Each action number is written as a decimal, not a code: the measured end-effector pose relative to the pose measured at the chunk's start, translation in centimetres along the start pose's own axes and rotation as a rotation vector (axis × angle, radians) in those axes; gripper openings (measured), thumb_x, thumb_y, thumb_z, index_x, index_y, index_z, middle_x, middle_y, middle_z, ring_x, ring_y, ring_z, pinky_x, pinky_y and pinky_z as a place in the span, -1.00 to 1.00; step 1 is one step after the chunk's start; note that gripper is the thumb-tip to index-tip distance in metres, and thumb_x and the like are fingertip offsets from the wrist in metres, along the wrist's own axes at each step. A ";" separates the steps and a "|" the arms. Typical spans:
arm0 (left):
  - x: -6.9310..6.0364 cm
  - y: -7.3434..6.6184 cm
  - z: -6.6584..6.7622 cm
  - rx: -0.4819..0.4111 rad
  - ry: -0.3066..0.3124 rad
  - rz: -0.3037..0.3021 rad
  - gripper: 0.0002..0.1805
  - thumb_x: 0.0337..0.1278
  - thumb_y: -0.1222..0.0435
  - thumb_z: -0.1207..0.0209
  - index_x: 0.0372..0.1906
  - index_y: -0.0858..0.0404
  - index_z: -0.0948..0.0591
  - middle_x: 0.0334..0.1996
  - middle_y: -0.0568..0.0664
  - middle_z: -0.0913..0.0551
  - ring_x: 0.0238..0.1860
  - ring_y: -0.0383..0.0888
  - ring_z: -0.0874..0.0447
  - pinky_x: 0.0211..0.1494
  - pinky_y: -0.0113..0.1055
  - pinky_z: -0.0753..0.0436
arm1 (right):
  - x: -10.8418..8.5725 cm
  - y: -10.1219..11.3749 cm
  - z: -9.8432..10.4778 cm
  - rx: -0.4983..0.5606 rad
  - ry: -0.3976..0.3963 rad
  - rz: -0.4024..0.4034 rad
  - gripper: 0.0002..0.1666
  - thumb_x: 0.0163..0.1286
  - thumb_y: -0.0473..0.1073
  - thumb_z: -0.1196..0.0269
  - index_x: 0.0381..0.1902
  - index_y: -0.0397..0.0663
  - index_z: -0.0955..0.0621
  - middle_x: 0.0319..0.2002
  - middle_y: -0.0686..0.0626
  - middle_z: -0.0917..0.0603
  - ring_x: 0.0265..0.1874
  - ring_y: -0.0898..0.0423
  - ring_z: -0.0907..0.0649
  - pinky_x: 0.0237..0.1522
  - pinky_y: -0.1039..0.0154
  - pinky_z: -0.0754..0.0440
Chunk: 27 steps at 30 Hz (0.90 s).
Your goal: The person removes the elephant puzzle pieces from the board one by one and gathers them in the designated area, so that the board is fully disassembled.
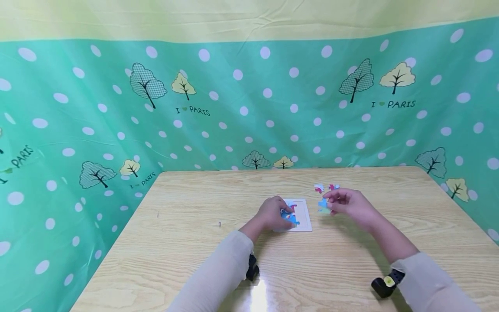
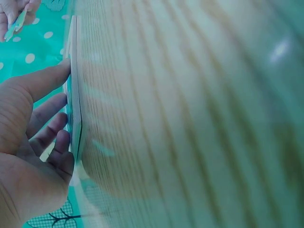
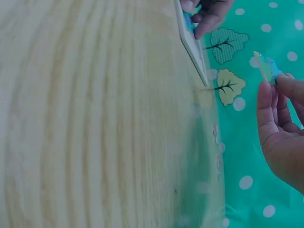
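A white puzzle tray (image 1: pixel 306 216) lies on the table, its left part filled with blue and red pieces (image 1: pixel 290 218). My left hand (image 1: pixel 274 214) rests on that left part with fingertips down; in the left wrist view the fingers of the left hand (image 2: pixel 40 118) touch the upper face of the tray (image 2: pixel 77 95). Just right of the tray, my right hand (image 1: pixel 350 207) pinches a light blue and green piece (image 1: pixel 323 205) between thumb and fingers. The right wrist view has the pinched piece (image 3: pixel 267 69) raised off the table in the right hand (image 3: pixel 285 123).
Two loose pieces, one pink and white (image 1: pixel 319 188) and one red and blue (image 1: pixel 333 186), lie behind the right hand. A tiny object (image 1: pixel 219 224) is on the table left of the left hand. A dotted green curtain (image 1: pixel 234 108) hangs behind the table.
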<state>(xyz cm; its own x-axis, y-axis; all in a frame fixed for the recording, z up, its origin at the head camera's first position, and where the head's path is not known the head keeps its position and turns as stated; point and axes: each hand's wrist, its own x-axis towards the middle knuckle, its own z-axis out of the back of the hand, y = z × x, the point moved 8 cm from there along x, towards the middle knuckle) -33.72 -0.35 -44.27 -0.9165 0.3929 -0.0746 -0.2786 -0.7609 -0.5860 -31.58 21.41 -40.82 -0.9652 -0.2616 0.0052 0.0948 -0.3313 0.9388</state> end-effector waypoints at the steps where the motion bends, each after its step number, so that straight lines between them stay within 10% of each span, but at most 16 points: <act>1: 0.0 0.0 0.0 0.002 0.000 0.000 -0.68 -0.03 0.16 -0.58 -0.11 0.11 -0.83 -0.06 -0.15 -0.61 0.02 -0.14 -0.51 0.21 -0.31 -0.54 | 0.0 0.0 0.2 0.000 -0.007 -0.002 -0.63 0.48 -0.38 -0.27 0.17 -0.49 -0.57 -0.11 -0.15 -0.68 -0.24 0.10 -0.68 -0.09 0.13 -0.74; 27: -0.1 -0.1 0.0 0.005 -0.001 0.010 -0.66 -0.03 0.15 -0.59 -0.10 0.10 -0.83 -0.08 -0.16 -0.60 0.00 -0.16 -0.53 0.22 -0.31 -0.54 | -0.7 -1.5 4.6 0.067 -0.111 0.023 -0.55 0.53 -0.37 -0.23 0.25 -0.56 -0.47 -0.11 -0.05 -0.59 -0.20 0.14 -0.67 -0.06 0.17 -0.75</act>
<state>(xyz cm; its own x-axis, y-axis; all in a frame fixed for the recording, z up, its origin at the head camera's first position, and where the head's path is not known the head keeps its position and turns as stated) -33.62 -0.30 -44.17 -0.9195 0.3848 -0.0801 -0.2704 -0.7674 -0.5813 -32.14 26.30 -40.58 -0.9844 -0.1650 0.0616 0.1043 -0.2638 0.9589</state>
